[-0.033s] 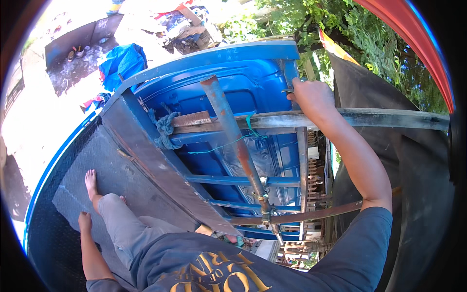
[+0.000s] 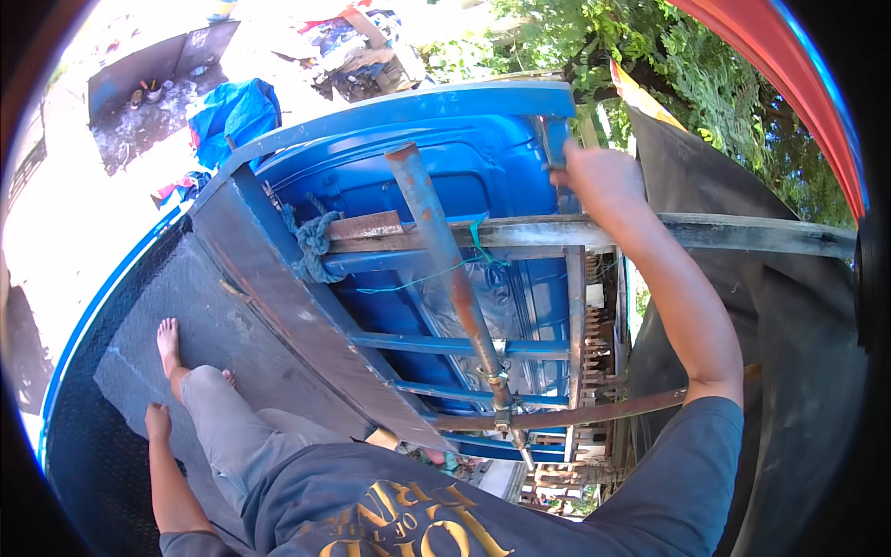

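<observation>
Sunlit yard, right hand (image 2: 603,176) closed on grey crossbar (image 2: 742,232) — blue truck roof (image 2: 445,158), left hand (image 2: 158,422) loose.

Carrier: dark grey textured metal deck (image 2: 148,371) edged by a blue rim. Borne directly on it: a bare foot (image 2: 168,342); a rusty brown steel side panel (image 2: 278,297). A blue-painted steel frame (image 2: 445,345) is carried beyond the panel.
</observation>
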Available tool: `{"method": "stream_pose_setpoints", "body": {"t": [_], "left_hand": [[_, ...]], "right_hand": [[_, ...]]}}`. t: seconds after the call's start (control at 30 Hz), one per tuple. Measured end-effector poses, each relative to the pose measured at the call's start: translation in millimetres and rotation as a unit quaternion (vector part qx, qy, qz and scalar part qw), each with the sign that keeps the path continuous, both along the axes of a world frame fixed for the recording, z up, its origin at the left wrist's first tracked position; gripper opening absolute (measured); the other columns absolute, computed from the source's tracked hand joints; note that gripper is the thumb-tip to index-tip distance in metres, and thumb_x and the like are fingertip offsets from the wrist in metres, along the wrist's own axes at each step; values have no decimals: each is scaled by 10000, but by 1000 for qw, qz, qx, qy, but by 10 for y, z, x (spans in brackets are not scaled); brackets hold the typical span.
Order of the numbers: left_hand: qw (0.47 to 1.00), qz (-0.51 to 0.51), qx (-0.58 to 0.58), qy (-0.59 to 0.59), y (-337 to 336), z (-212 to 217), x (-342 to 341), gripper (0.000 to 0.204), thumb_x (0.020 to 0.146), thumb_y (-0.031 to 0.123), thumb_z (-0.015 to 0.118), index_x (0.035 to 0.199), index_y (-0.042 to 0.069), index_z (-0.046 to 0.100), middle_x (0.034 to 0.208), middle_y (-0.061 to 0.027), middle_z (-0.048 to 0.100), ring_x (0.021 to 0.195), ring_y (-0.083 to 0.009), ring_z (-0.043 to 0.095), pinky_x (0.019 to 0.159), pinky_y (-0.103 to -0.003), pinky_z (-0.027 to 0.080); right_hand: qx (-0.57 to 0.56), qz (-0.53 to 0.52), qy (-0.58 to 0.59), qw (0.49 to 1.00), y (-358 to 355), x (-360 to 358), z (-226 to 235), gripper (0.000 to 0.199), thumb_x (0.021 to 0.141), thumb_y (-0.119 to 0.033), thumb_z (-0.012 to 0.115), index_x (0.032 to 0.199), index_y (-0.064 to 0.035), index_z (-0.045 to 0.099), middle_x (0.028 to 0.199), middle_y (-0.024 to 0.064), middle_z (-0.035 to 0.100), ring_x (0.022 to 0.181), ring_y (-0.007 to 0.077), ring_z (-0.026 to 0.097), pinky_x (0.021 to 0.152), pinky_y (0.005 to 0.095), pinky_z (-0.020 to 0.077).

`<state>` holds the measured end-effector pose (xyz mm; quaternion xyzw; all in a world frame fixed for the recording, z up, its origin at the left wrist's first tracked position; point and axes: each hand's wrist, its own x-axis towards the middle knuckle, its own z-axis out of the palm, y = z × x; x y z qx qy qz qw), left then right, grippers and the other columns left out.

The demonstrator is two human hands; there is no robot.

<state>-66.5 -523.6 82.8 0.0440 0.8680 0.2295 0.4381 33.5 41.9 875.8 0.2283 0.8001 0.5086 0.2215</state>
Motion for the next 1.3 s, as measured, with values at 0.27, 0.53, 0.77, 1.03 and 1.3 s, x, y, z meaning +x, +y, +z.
{"method": "stream_pose_setpoints", "body": {"t": [0.27,0.53,0.77,1.03,1.3], "left_hand": [[995,40,91,10,262,-119,-9,378,916,228,614,1140,-71,678,1115,-269,720,1084,-397,688,961,-448,511],[992,64,109,-21,407,-163,54,379,916,232,611,1134,-71,678,1100,-268,720,1069,-379,689,951,-441,508],[991,74,103,-29,434,-82,205,371,909,225,615,1115,-76,687,1075,-272,724,1037,-381,696,937,-447,514],[993,63,101,-19,307,-103,172,363,925,229,628,1127,-67,688,1086,-258,725,1058,-365,692,943,-443,506],[993,77,87,-21,19,-275,123,353,922,215,611,1122,-67,684,1074,-250,727,1041,-363,696,936,-433,508]], "right_hand": [[1,-33,-23,999,-100,-53,94,435,892,-476,734,1047,-81,639,801,149,743,805,352,754,679,477,590],[-5,-4,-30,1000,38,-58,124,452,905,-510,712,1031,-84,631,741,145,731,743,342,751,635,468,584],[34,38,79,996,21,-191,-15,473,928,-542,676,982,-78,599,693,136,712,685,350,735,583,467,564],[30,34,113,993,-201,-329,-16,445,915,-457,725,1057,-67,563,803,159,729,782,342,740,651,439,575],[-58,57,44,996,-356,-164,184,459,877,-297,773,1167,-36,531,1055,117,621,910,354,698,762,487,569]]}}
